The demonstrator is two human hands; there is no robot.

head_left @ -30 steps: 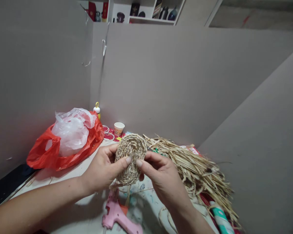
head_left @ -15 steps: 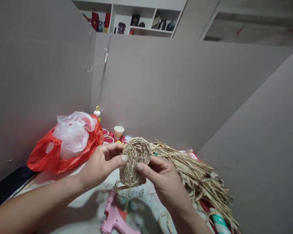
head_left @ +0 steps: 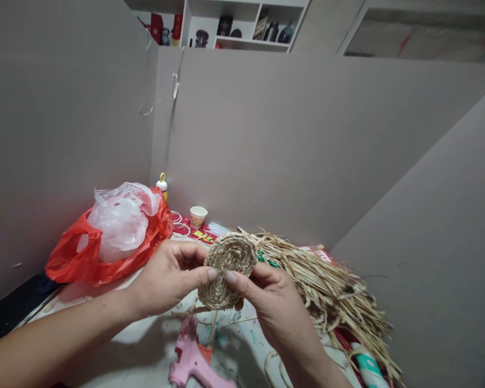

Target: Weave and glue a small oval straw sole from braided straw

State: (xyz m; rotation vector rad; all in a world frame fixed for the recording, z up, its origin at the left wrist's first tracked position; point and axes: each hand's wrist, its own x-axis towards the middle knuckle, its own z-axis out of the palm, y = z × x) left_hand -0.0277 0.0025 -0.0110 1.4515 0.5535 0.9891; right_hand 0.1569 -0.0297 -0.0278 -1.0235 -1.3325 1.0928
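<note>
Between my two hands is a small woven straw piece [head_left: 232, 256], made of coiled braid in a figure-eight-like shape with a round upper part and a smaller lower part. My left hand [head_left: 173, 275] pinches its left side, thumb on the front. From the right, my right hand [head_left: 272, 293] grips it the same way, the thumbs nearly meeting at its narrow middle. The fingers behind the piece are mostly hidden. Below it on the table lies a pink glue gun [head_left: 194, 358], with a strand of braided straw near its tip.
A red plastic bag [head_left: 75, 258] with a white bag [head_left: 119, 223] inside stands at left. Behind are a paper cup [head_left: 198, 216] and a yellow-and-white bottle [head_left: 162, 186]. A big bundle of dry straw [head_left: 327, 280] covers the right side, beside a green-and-white roll [head_left: 367, 366].
The woven piece has tilted, its upper part leaning right and backward. My left thumb has slid down toward the narrow middle, closer to my right thumb. The view has shifted slightly.
</note>
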